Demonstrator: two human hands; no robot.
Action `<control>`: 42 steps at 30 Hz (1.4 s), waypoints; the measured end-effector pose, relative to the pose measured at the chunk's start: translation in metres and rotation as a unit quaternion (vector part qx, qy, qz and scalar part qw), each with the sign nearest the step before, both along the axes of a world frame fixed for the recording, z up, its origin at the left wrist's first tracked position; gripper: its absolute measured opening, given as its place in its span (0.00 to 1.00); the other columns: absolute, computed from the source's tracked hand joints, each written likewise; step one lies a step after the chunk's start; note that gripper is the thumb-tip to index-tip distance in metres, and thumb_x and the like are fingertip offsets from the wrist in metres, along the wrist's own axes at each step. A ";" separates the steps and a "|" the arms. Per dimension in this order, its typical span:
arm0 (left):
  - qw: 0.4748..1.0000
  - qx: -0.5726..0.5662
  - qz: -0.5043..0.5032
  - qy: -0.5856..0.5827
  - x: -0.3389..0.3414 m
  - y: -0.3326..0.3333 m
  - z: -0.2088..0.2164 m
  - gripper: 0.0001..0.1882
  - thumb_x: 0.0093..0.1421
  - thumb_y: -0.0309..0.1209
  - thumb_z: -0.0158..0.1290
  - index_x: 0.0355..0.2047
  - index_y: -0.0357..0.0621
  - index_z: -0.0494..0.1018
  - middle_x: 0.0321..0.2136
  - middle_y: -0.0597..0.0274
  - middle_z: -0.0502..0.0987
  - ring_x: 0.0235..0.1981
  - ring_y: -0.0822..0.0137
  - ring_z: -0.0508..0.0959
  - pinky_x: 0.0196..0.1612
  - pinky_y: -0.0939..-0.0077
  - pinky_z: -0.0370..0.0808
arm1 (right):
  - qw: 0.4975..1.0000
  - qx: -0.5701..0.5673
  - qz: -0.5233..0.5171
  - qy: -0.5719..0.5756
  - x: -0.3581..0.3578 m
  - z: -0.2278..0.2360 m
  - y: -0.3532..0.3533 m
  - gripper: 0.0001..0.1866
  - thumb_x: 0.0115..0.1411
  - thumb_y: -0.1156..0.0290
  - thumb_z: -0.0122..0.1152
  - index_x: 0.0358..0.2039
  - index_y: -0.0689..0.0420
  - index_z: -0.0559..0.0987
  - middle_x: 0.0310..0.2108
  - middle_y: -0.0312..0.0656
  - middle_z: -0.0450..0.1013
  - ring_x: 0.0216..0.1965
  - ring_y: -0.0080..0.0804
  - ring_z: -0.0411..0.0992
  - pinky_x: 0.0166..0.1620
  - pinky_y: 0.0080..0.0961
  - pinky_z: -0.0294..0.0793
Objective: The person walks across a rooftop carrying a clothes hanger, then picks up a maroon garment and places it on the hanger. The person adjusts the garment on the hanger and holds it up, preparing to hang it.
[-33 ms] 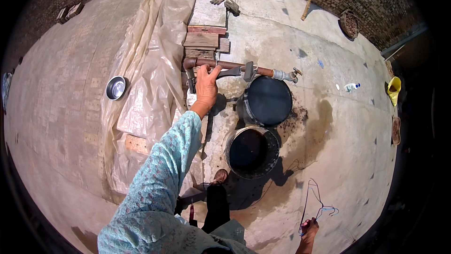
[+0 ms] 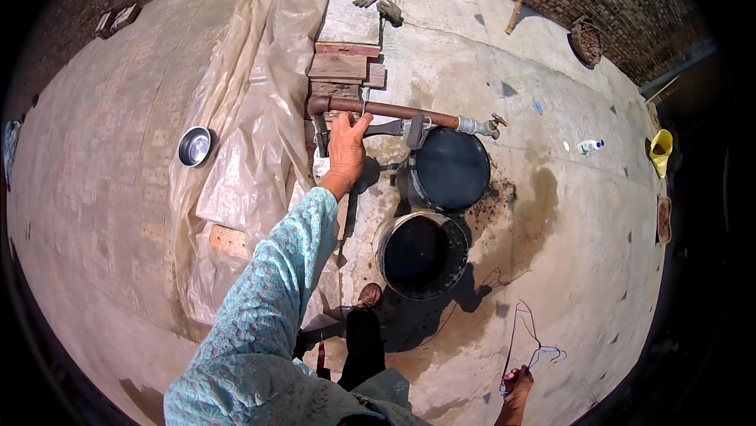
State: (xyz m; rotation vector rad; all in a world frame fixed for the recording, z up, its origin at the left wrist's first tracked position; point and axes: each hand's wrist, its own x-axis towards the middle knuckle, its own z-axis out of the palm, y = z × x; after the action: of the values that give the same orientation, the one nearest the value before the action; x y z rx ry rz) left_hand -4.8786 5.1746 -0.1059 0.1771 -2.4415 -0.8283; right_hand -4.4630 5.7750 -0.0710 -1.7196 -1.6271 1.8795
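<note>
From the head view, I'm seeing the dark-grey plastic hanger [image 2: 383, 130] with chunky block-shaped clips shifting: its right clip, a moment ago overlapping the rusty-brown metal pipe [image 2: 431, 117], is now sitting lower, mostly beneath it, so the bar seems to be dangling more freely. It's looking matte and slim, lying alongside the pipe. The left hand [image 2: 345, 146] is pinching it, while the right hand [image 2: 517, 381] is gripping thin dark and blue wire hangers [image 2: 539, 346], well apart.

Harsh sun from left lights my left hand [image 2: 345, 147]; shadows [image 2: 413, 330] crisp, dark; plastic sheet [image 2: 264, 103] glares; brick wall [image 2: 646, 1] bends, picture corners black, centre sharp.
</note>
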 end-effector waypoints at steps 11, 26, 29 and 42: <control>0.986 -0.152 -0.041 -0.062 0.008 -0.024 -0.041 0.19 0.51 0.22 0.44 0.44 0.52 0.69 0.33 0.55 0.69 0.41 0.52 0.69 0.52 0.56 0.62 | 0.999 0.006 0.033 -0.026 -0.004 -0.001 -0.016 0.03 0.64 0.72 0.43 0.38 0.54 0.66 0.19 0.37 0.67 0.16 0.27 0.65 0.19 0.26 0.68; 0.968 -0.171 -0.063 -0.173 0.154 -0.074 -0.018 0.23 0.46 0.21 0.51 0.45 0.48 0.69 0.54 0.49 0.62 0.60 0.51 0.56 0.61 0.52 0.51 | 0.982 0.028 0.132 0.128 -0.080 0.074 -0.109 0.07 0.64 0.74 0.44 0.42 0.52 0.68 0.21 0.38 0.68 0.18 0.25 0.65 0.22 0.20 0.69; 0.957 -0.115 -0.037 -0.265 0.244 -0.097 -0.026 0.21 0.46 0.25 0.54 0.44 0.47 0.71 0.53 0.50 0.63 0.59 0.52 0.57 0.60 0.51 0.51 | 0.966 0.009 0.187 0.180 -0.087 0.089 -0.139 0.08 0.62 0.73 0.49 0.43 0.52 0.69 0.21 0.38 0.68 0.18 0.25 0.65 0.23 0.20 0.68; 0.815 0.219 0.199 -0.498 0.643 -0.239 -0.085 0.17 0.49 0.32 0.54 0.39 0.42 0.73 0.36 0.48 0.76 0.40 0.51 0.76 0.44 0.63 0.72 | 0.860 -0.015 0.483 0.163 -0.078 0.137 -0.337 0.13 0.60 0.72 0.54 0.44 0.56 0.67 0.17 0.32 0.65 0.14 0.16 0.59 0.21 0.14 0.63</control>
State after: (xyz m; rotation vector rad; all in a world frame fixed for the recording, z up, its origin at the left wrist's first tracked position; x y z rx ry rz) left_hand -4.2358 4.9353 -0.1905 1.5981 -2.8390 -1.2933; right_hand -4.5410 5.4378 0.0657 -0.4551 -2.5335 2.3448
